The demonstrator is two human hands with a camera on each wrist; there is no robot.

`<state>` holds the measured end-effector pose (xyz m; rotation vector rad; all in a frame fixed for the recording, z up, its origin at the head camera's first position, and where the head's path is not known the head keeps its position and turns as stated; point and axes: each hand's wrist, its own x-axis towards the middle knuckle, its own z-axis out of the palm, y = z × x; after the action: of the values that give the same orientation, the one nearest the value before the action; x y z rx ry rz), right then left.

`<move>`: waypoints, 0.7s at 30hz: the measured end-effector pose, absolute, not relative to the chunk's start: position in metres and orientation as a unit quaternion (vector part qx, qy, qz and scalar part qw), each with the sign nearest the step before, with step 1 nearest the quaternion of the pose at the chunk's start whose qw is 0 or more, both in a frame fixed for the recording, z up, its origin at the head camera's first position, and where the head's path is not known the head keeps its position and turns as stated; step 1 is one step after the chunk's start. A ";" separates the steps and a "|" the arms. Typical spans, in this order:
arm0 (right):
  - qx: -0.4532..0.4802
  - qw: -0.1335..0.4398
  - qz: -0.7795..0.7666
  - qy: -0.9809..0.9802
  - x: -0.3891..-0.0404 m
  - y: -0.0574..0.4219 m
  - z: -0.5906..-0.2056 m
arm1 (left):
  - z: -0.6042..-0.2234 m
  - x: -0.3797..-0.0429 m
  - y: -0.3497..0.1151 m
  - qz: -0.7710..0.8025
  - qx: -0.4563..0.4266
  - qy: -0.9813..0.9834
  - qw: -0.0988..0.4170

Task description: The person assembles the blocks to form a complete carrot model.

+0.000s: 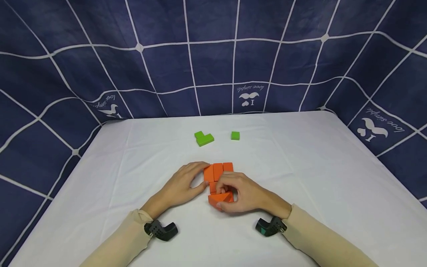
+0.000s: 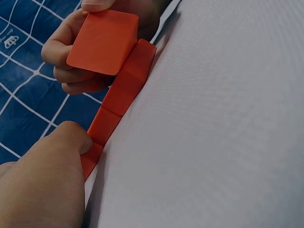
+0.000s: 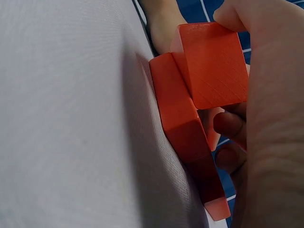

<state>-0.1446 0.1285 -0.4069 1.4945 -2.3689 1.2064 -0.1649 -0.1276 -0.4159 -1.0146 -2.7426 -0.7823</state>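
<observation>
Several orange blocks (image 1: 218, 171) lie close together on the white table, in front of the person. My right hand (image 1: 241, 193) pinches another orange block (image 3: 216, 66) at the near end of the group. That block sits tilted and higher than the pieces below it in both wrist views; whether it touches them is unclear. Along the left side of the group, my left hand (image 1: 186, 183) rests with index fingertip and thumb touching the far left block (image 1: 208, 173). Part of the group is hidden under the right hand's fingers.
Beyond the orange group, a green L-shaped piece or pair of pieces (image 1: 205, 139) lies on the white tablecloth (image 1: 300, 155). To its right is a green cube (image 1: 235, 135). A dark blue checked curtain (image 1: 213, 66) surrounds the table's back and sides.
</observation>
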 end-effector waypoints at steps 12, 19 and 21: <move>0.471 0.046 0.397 -0.786 -0.143 0.129 -0.405 | -0.414 -0.165 -0.127 -0.258 -0.332 -0.906 0.053; 0.463 0.041 0.395 -0.792 -0.143 0.130 -0.405 | -0.414 -0.166 -0.127 -0.256 -0.331 -0.907 0.051; 0.462 0.042 0.395 -0.793 -0.143 0.130 -0.405 | -0.415 -0.166 -0.127 -0.256 -0.331 -0.907 0.052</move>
<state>-0.1429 0.1297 -0.4048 1.4150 -2.4266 1.2087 -0.1657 -0.1273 -0.4148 -1.0077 -2.7587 -0.7778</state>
